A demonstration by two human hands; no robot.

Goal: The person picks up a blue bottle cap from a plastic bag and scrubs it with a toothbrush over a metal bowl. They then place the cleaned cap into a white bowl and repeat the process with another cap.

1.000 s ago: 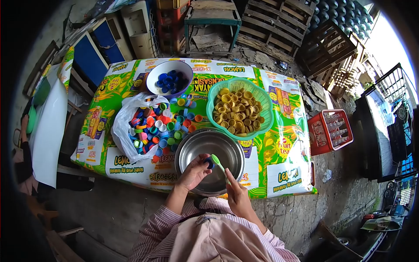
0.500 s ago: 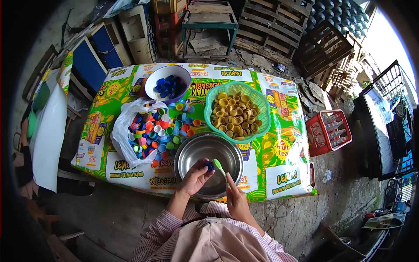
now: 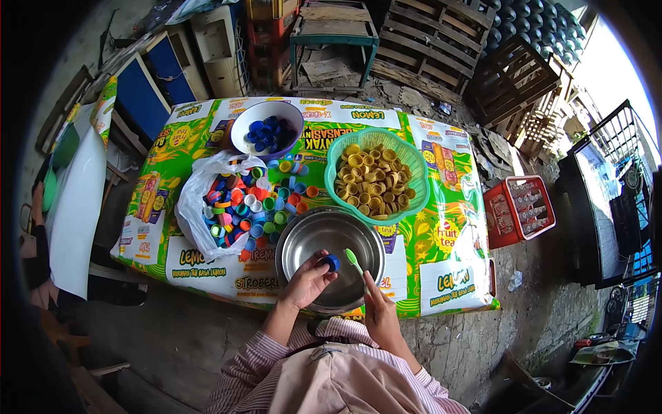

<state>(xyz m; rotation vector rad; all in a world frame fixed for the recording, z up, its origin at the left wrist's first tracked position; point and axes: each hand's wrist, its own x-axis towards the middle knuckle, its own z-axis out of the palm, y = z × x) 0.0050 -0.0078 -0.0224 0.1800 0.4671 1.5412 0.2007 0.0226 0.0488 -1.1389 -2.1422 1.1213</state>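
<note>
Over the steel bowl, my left hand pinches a dark blue cap. My right hand is closed around a green toothbrush, its head up, a little right of the cap and apart from it. A plastic bag of mixed coloured caps lies open to the left, with loose caps spilling beside it. Yellow caps fill a green basket behind the steel bowl. Farther back, a white bowl holds dark blue caps.
A patterned plastic sheet covers the table. Right of it stands a red crate on the floor. A stool and pallets are behind. At the far left, another person's hand shows.
The toothbrush in my right hand has moved away from the blue cap, slightly to the right. My left hand still holds the cap in about the same place.
</note>
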